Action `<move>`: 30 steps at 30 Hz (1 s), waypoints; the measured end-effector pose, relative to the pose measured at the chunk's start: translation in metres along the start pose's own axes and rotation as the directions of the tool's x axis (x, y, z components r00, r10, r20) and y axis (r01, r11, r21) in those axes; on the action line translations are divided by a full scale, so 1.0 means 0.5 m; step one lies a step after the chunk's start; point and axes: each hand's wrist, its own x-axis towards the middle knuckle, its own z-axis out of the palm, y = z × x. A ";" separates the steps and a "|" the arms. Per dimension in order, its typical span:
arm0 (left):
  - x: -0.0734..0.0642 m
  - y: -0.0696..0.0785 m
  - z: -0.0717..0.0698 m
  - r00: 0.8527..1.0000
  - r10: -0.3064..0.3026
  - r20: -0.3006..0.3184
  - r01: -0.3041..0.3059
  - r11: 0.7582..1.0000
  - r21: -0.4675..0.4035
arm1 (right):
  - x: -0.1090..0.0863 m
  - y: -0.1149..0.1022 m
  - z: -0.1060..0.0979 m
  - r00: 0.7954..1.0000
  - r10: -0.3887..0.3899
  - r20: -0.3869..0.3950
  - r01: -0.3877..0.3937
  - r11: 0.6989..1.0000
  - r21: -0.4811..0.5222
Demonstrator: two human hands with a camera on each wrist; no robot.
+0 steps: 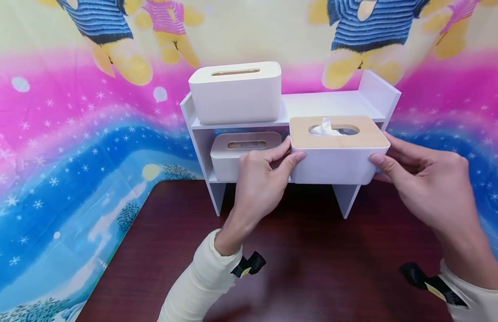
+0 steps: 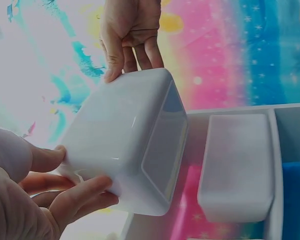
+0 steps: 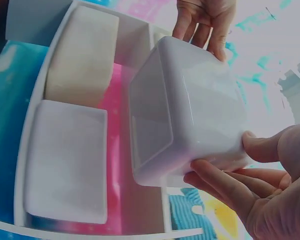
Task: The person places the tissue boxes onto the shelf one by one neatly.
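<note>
Both hands hold a white tissue box [image 1: 333, 165] with a light wooden lid, raised in front of the small white shelf. A white tissue pokes out of its oval opening. The left hand [image 1: 261, 183] pinches the box's left end, thumb on the front face. At the opposite end, the right hand [image 1: 434, 188] grips with its thumb on the front corner and fingers around the side. Seen from below in the left wrist view, the tissue box [image 2: 115, 120] shows its recessed underside. The held box covers the right part of the lower shelf in the head view.
On the left of the white shelf's [image 1: 325, 103] upper board stands a white tissue box cover [image 1: 236, 100]. A second one [image 1: 226, 165] sits on the lower level. The right wrist view shows a cream box [image 3: 82, 55] beside it. The dark wooden table [image 1: 313, 268] lies below.
</note>
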 end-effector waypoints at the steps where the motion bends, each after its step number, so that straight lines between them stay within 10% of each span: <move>1: 0.003 0.004 -0.002 1.000 0.004 -0.003 -0.004 1.000 0.001 | 0.003 -0.003 -0.002 1.000 -0.003 -0.006 0.003 1.000 0.000; 30: 0.100 0.074 -0.017 0.999 0.025 -0.027 -0.026 0.999 -0.032 | 0.105 -0.060 -0.036 0.998 0.005 -0.066 -0.002 0.998 0.056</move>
